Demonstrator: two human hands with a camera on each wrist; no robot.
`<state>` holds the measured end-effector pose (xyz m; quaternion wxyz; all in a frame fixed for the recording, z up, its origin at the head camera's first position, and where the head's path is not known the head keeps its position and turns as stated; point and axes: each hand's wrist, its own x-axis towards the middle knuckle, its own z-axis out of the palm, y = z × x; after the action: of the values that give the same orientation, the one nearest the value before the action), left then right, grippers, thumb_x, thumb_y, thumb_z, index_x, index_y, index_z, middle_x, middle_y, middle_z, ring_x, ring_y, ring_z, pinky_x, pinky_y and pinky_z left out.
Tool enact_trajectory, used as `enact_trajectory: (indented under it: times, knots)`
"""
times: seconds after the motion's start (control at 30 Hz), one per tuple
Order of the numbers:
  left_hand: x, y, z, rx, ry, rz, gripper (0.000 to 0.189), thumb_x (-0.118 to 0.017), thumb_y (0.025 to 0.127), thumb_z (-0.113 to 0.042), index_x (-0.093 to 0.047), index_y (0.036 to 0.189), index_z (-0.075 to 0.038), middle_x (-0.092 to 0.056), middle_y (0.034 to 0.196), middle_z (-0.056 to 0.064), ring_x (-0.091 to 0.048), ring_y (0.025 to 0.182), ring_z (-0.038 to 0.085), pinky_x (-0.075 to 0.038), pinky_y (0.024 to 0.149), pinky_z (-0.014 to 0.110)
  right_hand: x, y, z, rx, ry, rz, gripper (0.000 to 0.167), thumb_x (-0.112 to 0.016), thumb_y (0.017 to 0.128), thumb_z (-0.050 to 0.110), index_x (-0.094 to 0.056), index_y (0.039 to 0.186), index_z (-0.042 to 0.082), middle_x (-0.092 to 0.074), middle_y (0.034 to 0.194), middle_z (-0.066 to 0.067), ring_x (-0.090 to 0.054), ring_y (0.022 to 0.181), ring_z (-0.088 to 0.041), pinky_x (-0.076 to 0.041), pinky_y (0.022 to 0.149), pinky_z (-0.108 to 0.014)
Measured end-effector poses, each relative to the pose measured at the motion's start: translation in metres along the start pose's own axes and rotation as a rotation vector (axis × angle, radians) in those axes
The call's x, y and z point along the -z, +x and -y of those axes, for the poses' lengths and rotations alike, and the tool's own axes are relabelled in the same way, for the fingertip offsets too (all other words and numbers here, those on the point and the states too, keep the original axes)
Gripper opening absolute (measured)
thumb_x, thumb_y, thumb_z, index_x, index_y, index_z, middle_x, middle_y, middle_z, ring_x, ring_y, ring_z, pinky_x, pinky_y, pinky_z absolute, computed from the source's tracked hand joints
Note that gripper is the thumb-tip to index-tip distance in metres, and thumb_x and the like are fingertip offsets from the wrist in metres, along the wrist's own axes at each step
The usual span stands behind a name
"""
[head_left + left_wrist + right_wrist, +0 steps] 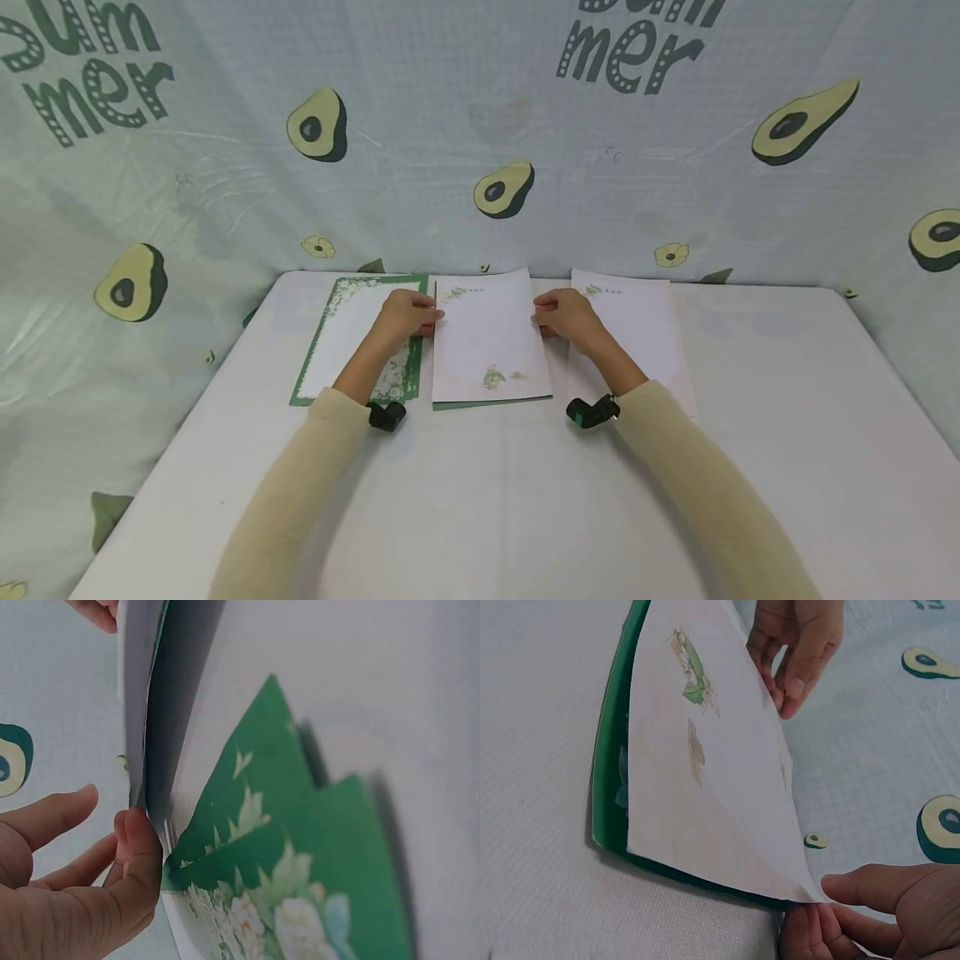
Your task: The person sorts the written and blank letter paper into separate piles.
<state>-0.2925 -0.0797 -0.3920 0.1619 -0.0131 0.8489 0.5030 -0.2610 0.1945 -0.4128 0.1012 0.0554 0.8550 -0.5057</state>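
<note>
A white sheet of stationery paper (491, 342) with small green floral prints lies over a green-bordered sheet (609, 802) in the middle of the table. My left hand (405, 317) holds the left edge of these sheets, its curled fingertips right at the edge in the left wrist view. Opposite it, my right hand (568, 318) holds the right edge, thumb by the corner and fingers beneath in the right wrist view. Between the hands the white sheet bows a little, and a narrow gap separates it from the green one along the near edge.
To the left lie overlapping green-bordered floral sheets (360, 333), partly under my left forearm. Another white printed sheet (630, 325) is at the right, behind my right hand. A cloth (420, 208) with avocado prints hangs behind the white table (480, 492).
</note>
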Motion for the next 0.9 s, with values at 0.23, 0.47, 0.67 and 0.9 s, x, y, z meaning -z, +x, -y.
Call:
enact_trajectory:
  times: [0.23,0.47,0.67,0.9]
  knots:
    - [0.001,-0.002,-0.001,-0.05,-0.065,-0.021,0.04,-0.064,0.099,-0.001,-0.057,0.138,0.006,-0.065,0.11,0.019,-0.066,0.088,0.023,-0.059,0.087,0.035,-0.003,0.0,0.001,0.006,0.079,-0.036,0.037,-0.066,0.098,0.005,-0.06,0.135,-0.001,-0.064,0.126,-0.019,-0.069,0.1,-0.025,-0.06,0.082,-0.028]
    - [0.0,-0.001,0.001,-0.073,-0.139,-0.016,0.038,-0.062,0.1,-0.001,-0.061,0.138,-0.001,-0.06,0.108,0.014,-0.067,0.101,0.031,-0.062,0.083,0.033,-0.006,-0.001,-0.001,0.032,0.12,-0.066,0.038,-0.069,0.096,0.003,-0.062,0.133,-0.001,-0.067,0.124,-0.02,-0.071,0.092,-0.021,-0.061,0.078,-0.027]
    - [-0.002,-0.005,0.003,-0.114,-0.192,-0.084,0.031,-0.065,0.099,-0.003,-0.068,0.129,0.0,-0.065,0.114,0.018,-0.071,0.102,0.033,-0.063,0.081,0.032,-0.006,-0.005,-0.004,0.073,0.153,-0.097,0.038,-0.07,0.097,0.006,-0.063,0.133,-0.001,-0.067,0.123,-0.02,-0.07,0.102,-0.026,-0.06,0.083,-0.03]
    - [-0.005,-0.006,0.002,-0.198,-0.294,-0.158,0.025,-0.072,0.095,-0.003,-0.071,0.118,0.005,-0.072,0.111,0.021,-0.073,0.088,0.02,-0.061,0.089,0.038,-0.004,-0.01,-0.007,0.108,0.271,-0.145,0.035,-0.069,0.097,0.006,-0.064,0.131,-0.001,-0.066,0.123,-0.017,-0.068,0.109,-0.026,-0.06,0.089,-0.031]
